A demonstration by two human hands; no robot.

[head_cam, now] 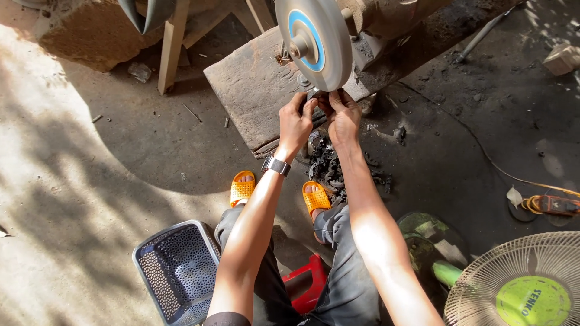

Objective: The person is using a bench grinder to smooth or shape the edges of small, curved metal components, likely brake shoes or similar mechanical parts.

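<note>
While both hands meet under the wheel (315, 41), the left hand (295, 124) and right hand (342, 118) each keep a pinching grip on a small dark piece (315, 95), pressed to the wheel's lower rim above the plank (251, 90)'s near edge. Dark parts (329, 169) lie on the floor by the sandals (243, 188).

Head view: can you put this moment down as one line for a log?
left hand and right hand: pinch small metal piece | piece: at grinding wheel rim | basket: floor, person's left
</note>
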